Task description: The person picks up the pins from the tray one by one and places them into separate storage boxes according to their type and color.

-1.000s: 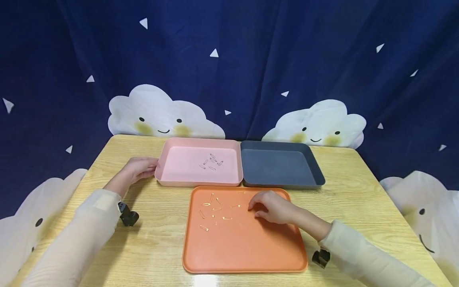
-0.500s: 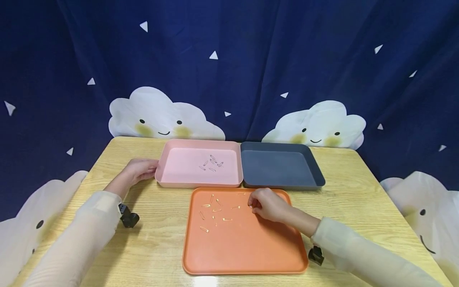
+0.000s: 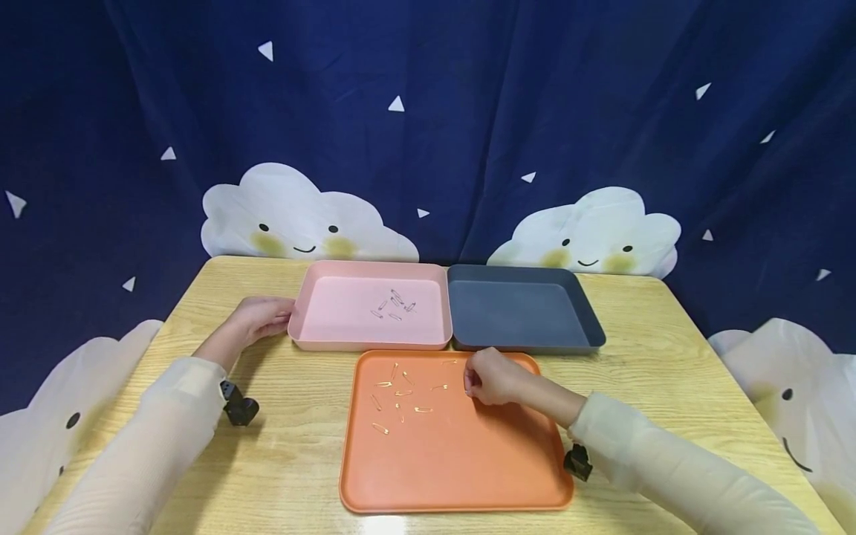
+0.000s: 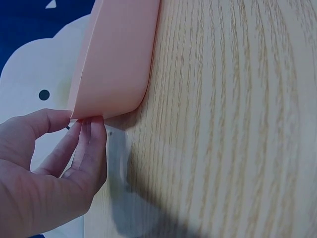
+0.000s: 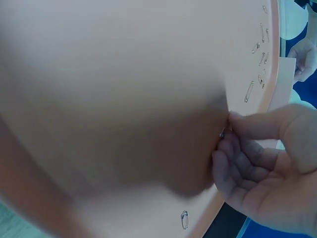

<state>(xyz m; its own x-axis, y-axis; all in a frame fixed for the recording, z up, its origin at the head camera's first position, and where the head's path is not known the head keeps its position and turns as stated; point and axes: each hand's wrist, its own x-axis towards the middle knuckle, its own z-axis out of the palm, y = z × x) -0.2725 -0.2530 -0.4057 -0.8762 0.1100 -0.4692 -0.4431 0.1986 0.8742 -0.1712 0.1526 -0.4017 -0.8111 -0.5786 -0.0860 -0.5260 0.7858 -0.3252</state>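
Observation:
My left hand (image 3: 262, 316) is at the left end of a shallow pink tray (image 4: 114, 54). Its thumb touches the rim and its fingertips meet the outer wall, gripping that edge. Over the upper right of an orange tray (image 3: 461, 461), my right hand (image 3: 493, 377) pinches a small safety pin (image 5: 222, 134) between thumb and fingers; most of that pin is hidden. Several loose gold-looking safety pins (image 3: 423, 410) lie spread over the left and upper part of the orange tray. One safety pin (image 5: 184, 219) lies apart from the others in the right wrist view.
Several darker safety pins (image 3: 397, 300) lie inside the pink tray. A dark grey tray (image 3: 528, 301) stands against its right side. All three trays are on a wooden table (image 3: 287, 446), with a blue cloud-patterned curtain (image 3: 455, 111) behind.
My right hand's fingers have closed together on a safety pin at the orange tray, and the hand has turned slightly. The left hand stays at the pink tray.

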